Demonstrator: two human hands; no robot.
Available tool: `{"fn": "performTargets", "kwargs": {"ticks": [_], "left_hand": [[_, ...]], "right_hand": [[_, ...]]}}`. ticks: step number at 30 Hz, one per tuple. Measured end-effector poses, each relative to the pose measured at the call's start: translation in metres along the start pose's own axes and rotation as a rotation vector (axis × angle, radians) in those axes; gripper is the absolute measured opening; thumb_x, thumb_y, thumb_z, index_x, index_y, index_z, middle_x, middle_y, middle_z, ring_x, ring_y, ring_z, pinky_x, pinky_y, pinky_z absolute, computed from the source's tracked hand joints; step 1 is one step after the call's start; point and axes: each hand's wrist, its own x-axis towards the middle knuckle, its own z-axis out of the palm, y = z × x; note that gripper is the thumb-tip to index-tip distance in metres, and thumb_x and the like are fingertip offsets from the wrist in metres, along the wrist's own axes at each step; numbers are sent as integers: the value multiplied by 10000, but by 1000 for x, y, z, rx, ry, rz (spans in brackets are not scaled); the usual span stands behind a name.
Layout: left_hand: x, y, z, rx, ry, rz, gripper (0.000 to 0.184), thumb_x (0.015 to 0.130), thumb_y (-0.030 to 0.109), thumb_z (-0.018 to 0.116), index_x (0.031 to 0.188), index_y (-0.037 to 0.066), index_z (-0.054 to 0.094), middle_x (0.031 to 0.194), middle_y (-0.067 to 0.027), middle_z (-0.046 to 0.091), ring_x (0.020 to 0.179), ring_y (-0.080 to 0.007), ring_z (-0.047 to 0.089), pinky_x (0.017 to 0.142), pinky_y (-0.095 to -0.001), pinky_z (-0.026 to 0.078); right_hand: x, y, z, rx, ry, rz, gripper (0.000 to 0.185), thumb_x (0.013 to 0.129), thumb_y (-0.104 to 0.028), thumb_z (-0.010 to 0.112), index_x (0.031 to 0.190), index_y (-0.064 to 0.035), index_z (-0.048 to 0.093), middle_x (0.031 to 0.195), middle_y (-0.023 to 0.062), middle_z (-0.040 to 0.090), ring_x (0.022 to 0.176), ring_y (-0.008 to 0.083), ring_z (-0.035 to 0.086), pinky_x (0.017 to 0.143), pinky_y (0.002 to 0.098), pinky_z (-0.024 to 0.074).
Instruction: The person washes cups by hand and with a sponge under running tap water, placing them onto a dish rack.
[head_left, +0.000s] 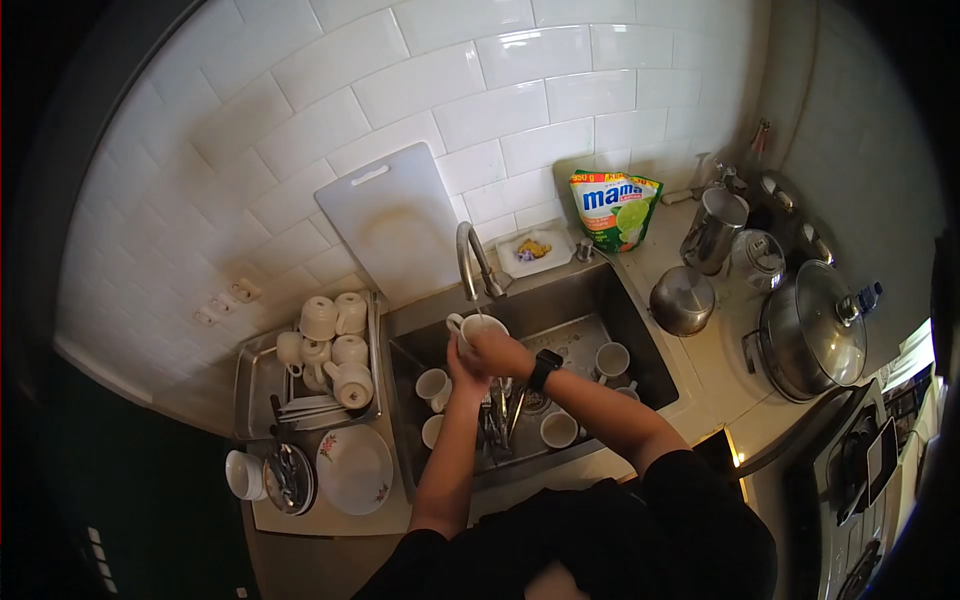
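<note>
A white cup (482, 326) is held below the faucet (470, 250), with a thin stream of water seeming to fall to it. My left hand (466, 368) grips the cup from the left, near its handle. Against the cup's near side, my right hand (502, 356) is curled, its fingertips partly hidden. Beneath both hands lies the steel sink (635, 335), where several white cups stand, one of them a cup (612, 358) at the right. Spoons and other cutlery (500, 420) lie on the sink floor, partly covered by my wrists.
Left of the sink, a dish rack (258, 375) bears several upturned cups and plates. Nearer me are a floral plate (355, 470) and bowls (243, 475). Behind stand a cutting board (395, 225), a sponge dish (537, 262) and a soap pouch (615, 210). Rightward is a lidded pot (815, 330).
</note>
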Motion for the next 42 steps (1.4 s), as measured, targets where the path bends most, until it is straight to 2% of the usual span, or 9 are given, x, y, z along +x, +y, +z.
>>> {"fn": "performTargets", "kwargs": {"ticks": [6,9,12,19,24,30,35,39,42], "left_hand": [[1,-3,-15,183,-23,21,498,798,552,430,1079,150,516,1023,-51,553,920,-217,557,697,-334,500],[26,9,-54,-90,-457,-302,481,799,553,433,1075,165,506,1024,-35,542,909,-220,556,650,-329,503],[1,3,-1,71,149,-157,518,796,570,432,1115,164,482,1068,-40,528,944,-221,541,672,-349,500],[-2,-15,27,463,185,221,544,813,485,493,1227,146,390,1248,-65,410,1107,-245,439,815,-483,431],[10,11,3,187,143,-30,492,834,505,447,1099,94,502,1019,-94,546,910,-220,561,750,-377,466],[40,-9,-10,1176,227,541,583,843,403,519,1225,-12,372,1173,-211,460,1060,-310,479,895,-377,382],[13,-18,26,1886,-121,1164,640,751,227,647,1266,-5,346,1244,-238,402,1158,-371,389,983,-426,298],[21,-7,43,1702,-162,952,590,665,202,711,1183,56,470,1201,-198,477,1075,-334,483,902,-399,395],[29,2,56,1646,130,584,454,658,297,708,1012,38,591,956,-135,609,833,-249,595,749,-330,461]], "right_hand": [[7,19,-11,17,128,-61,362,743,-306,568,839,42,594,862,253,568,753,388,561,711,429,452],[-2,-2,-21,61,114,-68,370,749,-323,574,870,27,587,892,223,580,758,386,562,714,434,452],[2,10,-15,-48,80,-190,351,786,-321,552,862,22,569,862,218,582,764,387,559,696,441,443],[5,26,-6,233,367,226,325,833,-298,515,808,24,551,743,232,569,698,400,556,622,442,436],[-8,12,-5,93,209,49,330,833,-303,526,801,25,546,723,247,557,672,387,559,606,424,440],[-2,63,20,996,395,339,312,916,-280,418,941,-8,570,845,62,610,759,237,597,673,343,458],[-10,70,19,1875,486,494,344,921,-282,375,1081,-1,493,1020,149,564,920,296,561,841,409,436],[-13,70,28,1982,534,523,355,923,-285,358,1114,-5,465,1053,155,547,942,305,554,867,426,429],[-15,50,22,1856,591,545,337,922,-290,364,1087,-18,473,995,124,556,884,272,569,816,396,451]]}}
